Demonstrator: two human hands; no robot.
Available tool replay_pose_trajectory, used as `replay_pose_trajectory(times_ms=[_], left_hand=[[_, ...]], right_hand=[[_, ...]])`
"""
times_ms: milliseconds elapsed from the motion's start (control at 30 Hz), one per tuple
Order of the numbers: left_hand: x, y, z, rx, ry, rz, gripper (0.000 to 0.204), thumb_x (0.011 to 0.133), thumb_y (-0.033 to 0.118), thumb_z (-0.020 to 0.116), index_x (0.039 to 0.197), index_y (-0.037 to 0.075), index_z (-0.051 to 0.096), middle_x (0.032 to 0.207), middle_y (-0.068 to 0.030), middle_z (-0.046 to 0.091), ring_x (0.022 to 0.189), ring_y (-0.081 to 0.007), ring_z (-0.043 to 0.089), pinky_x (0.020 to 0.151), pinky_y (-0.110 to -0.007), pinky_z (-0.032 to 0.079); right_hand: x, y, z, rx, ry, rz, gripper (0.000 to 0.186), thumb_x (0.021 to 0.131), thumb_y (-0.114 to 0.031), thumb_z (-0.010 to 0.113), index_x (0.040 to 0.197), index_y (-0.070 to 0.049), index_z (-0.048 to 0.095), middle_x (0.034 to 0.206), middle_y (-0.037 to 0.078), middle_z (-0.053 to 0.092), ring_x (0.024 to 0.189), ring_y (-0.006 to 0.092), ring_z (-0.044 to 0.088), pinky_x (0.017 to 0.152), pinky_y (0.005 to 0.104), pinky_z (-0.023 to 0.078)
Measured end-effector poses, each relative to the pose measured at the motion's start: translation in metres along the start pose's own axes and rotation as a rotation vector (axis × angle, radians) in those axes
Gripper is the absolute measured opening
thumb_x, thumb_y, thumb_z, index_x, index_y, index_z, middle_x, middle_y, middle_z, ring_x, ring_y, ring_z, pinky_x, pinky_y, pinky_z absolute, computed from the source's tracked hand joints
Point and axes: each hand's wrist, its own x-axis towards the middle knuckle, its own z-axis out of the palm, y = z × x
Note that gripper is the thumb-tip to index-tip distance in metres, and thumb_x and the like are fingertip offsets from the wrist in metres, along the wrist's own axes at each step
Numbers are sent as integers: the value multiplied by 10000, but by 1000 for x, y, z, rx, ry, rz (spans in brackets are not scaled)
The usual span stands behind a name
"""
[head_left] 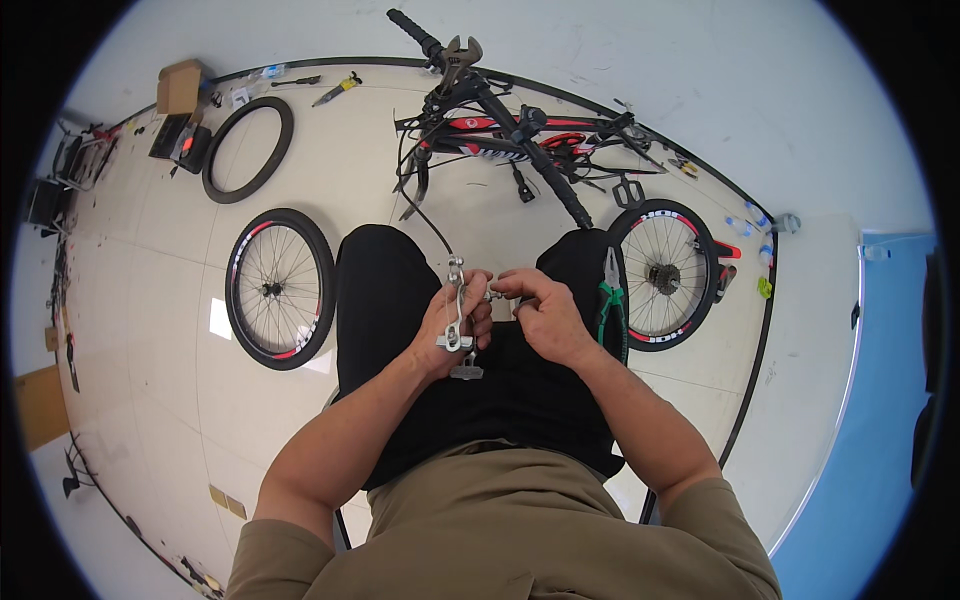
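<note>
My left hand [434, 328] is closed around a silver bicycle brake caliper [455, 335], held upright above my lap. A black cable [428, 220] runs from the bike's handlebar area toward the caliper's top. My right hand [552, 318] is beside it, thumb and forefinger pinching a small silver bolt-like part [493, 295] at the caliper's right side. How that part joins the caliper is hidden by the fingers. Green-handled pliers [610, 300] lie on my right thigh, jaws pointing away from me.
Ahead on the floor lies a black and red bicycle frame [480, 124], an adjustable wrench [460, 58] on its handlebar. Wheels lie left [278, 290] and right [662, 278]. Farther left are a loose tyre [248, 150] and an open cardboard box [180, 88]. Plastic bottles [760, 220] are by the right wall.
</note>
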Motion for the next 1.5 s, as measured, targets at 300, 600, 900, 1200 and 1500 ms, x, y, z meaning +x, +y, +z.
replay_pose_trajectory(times_ms=[300, 600, 900, 1200, 1500], left_hand=[[2, -2, -1, -19, -3, 8, 416, 996, 434, 636, 1226, 111, 511, 706, 18, 402, 599, -114, 437, 534, -284, 429], [2, -2, -4, -15, -13, 7, 505, 973, 460, 654, 1273, 82, 505, 731, -9, 425, 644, -151, 459, 566, -317, 418], [3, -1, -4, -14, -4, -1, 491, 983, 452, 642, 1272, 80, 504, 733, -10, 434, 639, -148, 461, 564, -315, 421], [2, -2, -4, -4, -7, 10, 480, 984, 451, 640, 1257, 76, 514, 733, -4, 436, 646, -146, 467, 572, -311, 423], [3, -1, -5, 7, -29, 13, 484, 984, 455, 639, 1257, 75, 513, 736, -5, 442, 652, -144, 473, 577, -313, 424]], right_hand=[[3, 3, -2, 143, -13, 230, 412, 825, 108, 437, 1128, 3, 695, 1106, 97, 707, 988, 186, 665, 810, 305, 543], [4, -5, -3, 327, -30, 346, 432, 815, 122, 429, 1159, 29, 673, 1110, 103, 688, 1008, 188, 652, 843, 314, 541], [5, -11, -3, 415, -14, 425, 423, 818, 108, 437, 1165, 30, 668, 1105, 116, 691, 998, 191, 659, 846, 327, 543], [8, -21, -2, 604, 39, 544, 223, 968, -103, 542, 1089, 39, 665, 918, 90, 694, 755, 142, 644, 653, 282, 528], [8, -14, 1, 466, -23, 468, 238, 1015, -217, 590, 1055, 4, 670, 859, 66, 684, 593, 120, 591, 544, 249, 475]])
